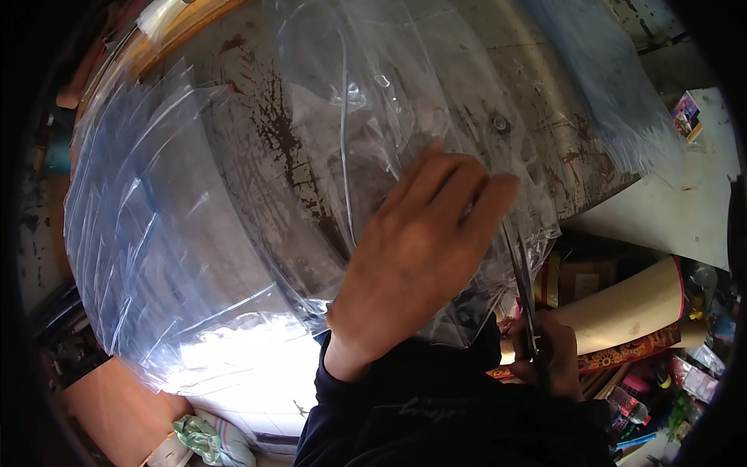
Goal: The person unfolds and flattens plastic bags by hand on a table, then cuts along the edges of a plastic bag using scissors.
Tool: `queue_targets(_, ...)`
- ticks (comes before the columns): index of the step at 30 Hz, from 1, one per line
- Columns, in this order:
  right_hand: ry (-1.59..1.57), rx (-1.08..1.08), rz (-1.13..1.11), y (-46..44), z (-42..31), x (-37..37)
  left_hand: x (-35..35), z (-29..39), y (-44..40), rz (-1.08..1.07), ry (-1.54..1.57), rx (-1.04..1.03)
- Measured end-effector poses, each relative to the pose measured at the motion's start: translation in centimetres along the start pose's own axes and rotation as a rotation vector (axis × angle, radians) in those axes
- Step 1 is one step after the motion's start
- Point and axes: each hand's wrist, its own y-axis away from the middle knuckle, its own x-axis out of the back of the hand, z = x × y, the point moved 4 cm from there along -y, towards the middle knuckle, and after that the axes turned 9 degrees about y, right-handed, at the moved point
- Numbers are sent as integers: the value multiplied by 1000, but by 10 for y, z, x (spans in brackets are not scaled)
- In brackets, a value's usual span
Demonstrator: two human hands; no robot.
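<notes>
A large crinkled clear plastic sheet (373,101) is spread over the worn tabletop. My left hand (420,241) lies across it with the back up; its fingers curl down onto the plastic and grip it, though the fingertips are partly hidden. To the lower right, my right hand (554,350) is closed around the handles of a pair of scissors (523,268). Their long dark blades point up along the sheet's right edge, close to my left hand. More layered clear plastic (148,233) hangs over the left side, with a bright glare below it.
The tabletop (257,117) has dark stains and peeling paint. Another bluish plastic sheet (599,78) lies at the upper right. Beyond the right edge are a cream-coloured roll (630,307) and assorted small goods (646,397). At the lower left sit a brown board (117,401) and a green bundle (196,437).
</notes>
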Motion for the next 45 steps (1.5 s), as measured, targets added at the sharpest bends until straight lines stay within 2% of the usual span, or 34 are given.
queue_targets(2,60,8,35,1,-2,0,-1,-1,1,16,117,45)
queue_targets(7,168,-7,148,2,-1,2,-2,-2,2,29,128,65)
queue_targets(12,367,69,217,3,-10,4,-3,-5,4,31,118,44)
queue_targets(19,406,108,260,5,-3,0,-2,-4,4,17,142,81)
queue_targets(21,242,12,164,4,2,-1,-2,-5,4,17,147,91)
queue_targets(30,88,36,32,0,8,-6,12,6,4,145,6,19)
queue_targets(36,-101,48,35,-2,11,-8,24,24,24,-28,34,119)
queue_targets(38,-162,45,10,-3,15,-8,22,31,32,-210,-20,204)
queue_targets(39,-219,47,-18,-3,17,-9,19,33,39,-214,-17,204)
queue_targets(41,-183,50,-18,-5,16,-9,7,32,54,-264,-215,191)
queue_targets(45,-168,36,-26,-9,16,-11,1,30,62,-261,-277,173)
